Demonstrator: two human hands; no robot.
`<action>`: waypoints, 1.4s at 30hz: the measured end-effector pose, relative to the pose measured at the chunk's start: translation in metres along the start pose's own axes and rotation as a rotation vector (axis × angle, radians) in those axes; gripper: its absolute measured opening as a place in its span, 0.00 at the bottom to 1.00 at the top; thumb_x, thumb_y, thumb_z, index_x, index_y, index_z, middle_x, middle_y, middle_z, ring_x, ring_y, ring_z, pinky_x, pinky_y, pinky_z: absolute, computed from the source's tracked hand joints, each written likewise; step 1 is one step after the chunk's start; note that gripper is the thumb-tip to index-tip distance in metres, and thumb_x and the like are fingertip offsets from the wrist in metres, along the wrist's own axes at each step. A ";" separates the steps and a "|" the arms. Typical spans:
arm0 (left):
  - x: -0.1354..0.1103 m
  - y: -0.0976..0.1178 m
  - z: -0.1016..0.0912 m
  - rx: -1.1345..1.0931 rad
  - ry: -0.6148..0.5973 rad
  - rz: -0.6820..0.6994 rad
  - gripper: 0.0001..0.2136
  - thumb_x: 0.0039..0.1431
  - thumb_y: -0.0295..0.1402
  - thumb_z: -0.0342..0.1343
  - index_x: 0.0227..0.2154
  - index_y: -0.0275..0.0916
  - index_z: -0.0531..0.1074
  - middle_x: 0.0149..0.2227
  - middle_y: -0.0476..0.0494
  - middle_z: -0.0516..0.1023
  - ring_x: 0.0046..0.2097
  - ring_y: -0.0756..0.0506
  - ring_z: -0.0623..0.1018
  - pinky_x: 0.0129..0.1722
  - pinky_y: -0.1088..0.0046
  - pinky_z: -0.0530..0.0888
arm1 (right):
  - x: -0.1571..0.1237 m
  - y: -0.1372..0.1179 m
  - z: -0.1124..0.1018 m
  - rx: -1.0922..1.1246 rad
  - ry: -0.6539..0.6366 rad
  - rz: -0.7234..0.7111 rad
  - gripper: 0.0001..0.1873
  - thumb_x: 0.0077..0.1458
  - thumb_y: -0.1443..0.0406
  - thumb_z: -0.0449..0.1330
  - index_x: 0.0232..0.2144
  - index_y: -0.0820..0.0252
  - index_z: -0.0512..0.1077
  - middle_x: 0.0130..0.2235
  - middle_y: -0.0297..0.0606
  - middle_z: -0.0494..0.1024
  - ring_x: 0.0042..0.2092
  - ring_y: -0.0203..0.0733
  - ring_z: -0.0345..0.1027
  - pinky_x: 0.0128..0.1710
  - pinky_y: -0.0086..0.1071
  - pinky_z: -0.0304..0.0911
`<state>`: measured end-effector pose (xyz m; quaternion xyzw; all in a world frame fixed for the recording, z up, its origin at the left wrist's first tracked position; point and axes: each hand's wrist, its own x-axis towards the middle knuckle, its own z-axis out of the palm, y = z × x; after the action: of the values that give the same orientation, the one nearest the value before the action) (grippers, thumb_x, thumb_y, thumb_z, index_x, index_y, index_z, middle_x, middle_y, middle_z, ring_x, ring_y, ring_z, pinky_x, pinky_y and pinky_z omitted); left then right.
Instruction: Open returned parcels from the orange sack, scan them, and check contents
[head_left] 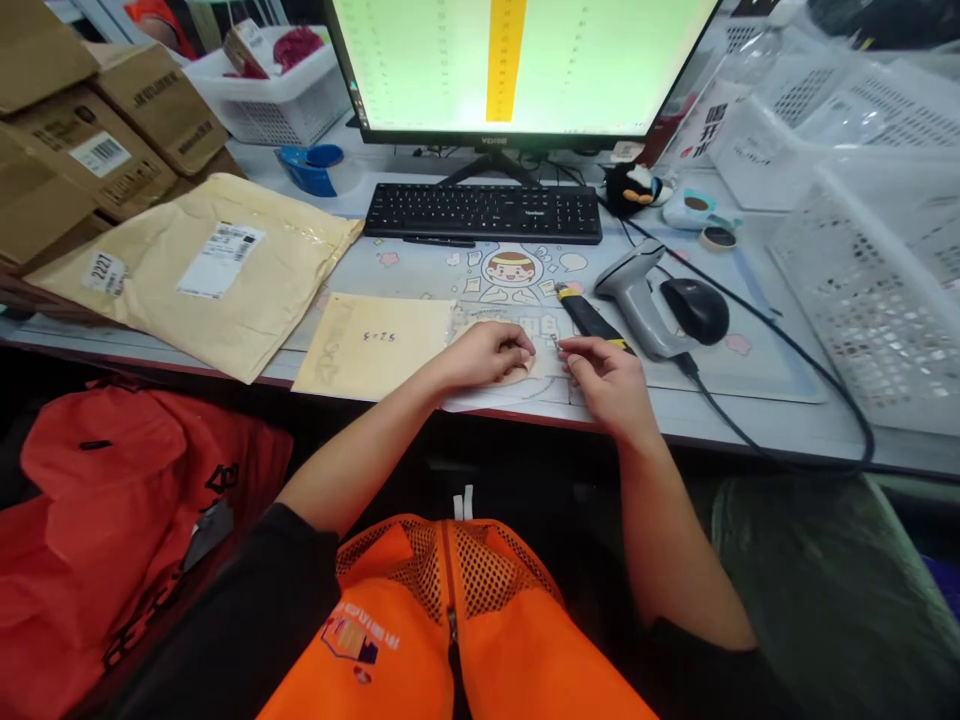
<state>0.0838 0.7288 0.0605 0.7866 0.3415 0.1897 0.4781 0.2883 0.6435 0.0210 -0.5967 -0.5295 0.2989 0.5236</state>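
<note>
My left hand [491,355] rests at the desk's front edge with its fingers curled in. A pale beige bit shows under its fingertips, too covered to name. Just to the right, my right hand [606,380] has thumb and forefinger pinched together. A tiny dark thing at their tips is too small to make out. Clear plastic [551,388] seems to lie between and below both hands. Left of my left hand lies a flat yellow envelope [367,340] with handwritten marks. A black and yellow utility knife [589,318] lies just beyond my right hand.
A barcode scanner [637,295] and black mouse [696,308] sit to the right, their cables trailing. Behind are a keyboard [484,212] and monitor [495,138]. A large padded envelope [285,250] and cardboard boxes [67,185] fill the left; white baskets [877,300] stand right.
</note>
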 end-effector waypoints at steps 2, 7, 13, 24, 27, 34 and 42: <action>0.000 -0.001 0.001 -0.066 -0.020 -0.031 0.09 0.64 0.29 0.53 0.40 0.35 0.78 0.31 0.46 0.80 0.29 0.51 0.76 0.30 0.76 0.74 | -0.001 0.001 -0.001 -0.008 0.005 -0.019 0.13 0.56 0.62 0.61 0.41 0.58 0.80 0.41 0.42 0.83 0.42 0.45 0.78 0.46 0.40 0.74; -0.001 0.002 0.001 -0.081 -0.008 -0.043 0.08 0.65 0.29 0.54 0.41 0.36 0.78 0.33 0.45 0.80 0.30 0.52 0.77 0.31 0.78 0.74 | -0.004 0.003 -0.002 -0.030 0.015 -0.052 0.11 0.59 0.63 0.61 0.42 0.57 0.80 0.42 0.41 0.84 0.42 0.45 0.78 0.46 0.40 0.75; -0.002 0.002 0.001 -0.060 -0.003 -0.068 0.09 0.66 0.31 0.55 0.42 0.36 0.79 0.37 0.45 0.82 0.33 0.51 0.79 0.35 0.77 0.77 | -0.010 0.004 -0.002 -0.164 0.256 -0.164 0.09 0.61 0.64 0.60 0.40 0.57 0.80 0.43 0.42 0.83 0.45 0.46 0.78 0.45 0.38 0.75; -0.003 -0.004 0.002 0.006 0.032 0.016 0.10 0.67 0.34 0.55 0.42 0.37 0.79 0.37 0.45 0.82 0.33 0.51 0.79 0.38 0.74 0.76 | 0.004 -0.005 0.000 -0.340 0.236 -0.043 0.14 0.57 0.62 0.61 0.44 0.59 0.79 0.37 0.42 0.83 0.30 0.42 0.73 0.38 0.38 0.73; -0.003 -0.006 0.005 -0.008 0.072 0.052 0.12 0.69 0.36 0.52 0.43 0.35 0.78 0.35 0.45 0.81 0.30 0.51 0.78 0.35 0.74 0.75 | 0.020 -0.015 -0.004 -0.424 0.162 -0.006 0.19 0.54 0.61 0.63 0.47 0.60 0.78 0.36 0.41 0.83 0.33 0.45 0.75 0.44 0.42 0.72; -0.024 0.009 0.015 0.169 0.279 0.350 0.09 0.69 0.32 0.52 0.41 0.36 0.77 0.39 0.42 0.82 0.40 0.46 0.80 0.44 0.69 0.76 | 0.034 -0.037 -0.002 -0.213 -0.117 0.298 0.25 0.50 0.63 0.67 0.50 0.68 0.76 0.22 0.33 0.75 0.21 0.37 0.64 0.21 0.30 0.60; -0.131 -0.034 -0.040 0.655 0.485 0.237 0.22 0.66 0.43 0.61 0.58 0.37 0.72 0.61 0.33 0.76 0.64 0.36 0.74 0.66 0.54 0.68 | 0.019 -0.029 0.008 0.169 0.047 0.345 0.17 0.43 0.63 0.73 0.36 0.61 0.76 0.25 0.34 0.77 0.22 0.33 0.65 0.19 0.26 0.60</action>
<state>-0.0436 0.6699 0.0532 0.8634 0.3934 0.3046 0.0838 0.2765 0.6605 0.0493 -0.6394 -0.3804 0.4135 0.5249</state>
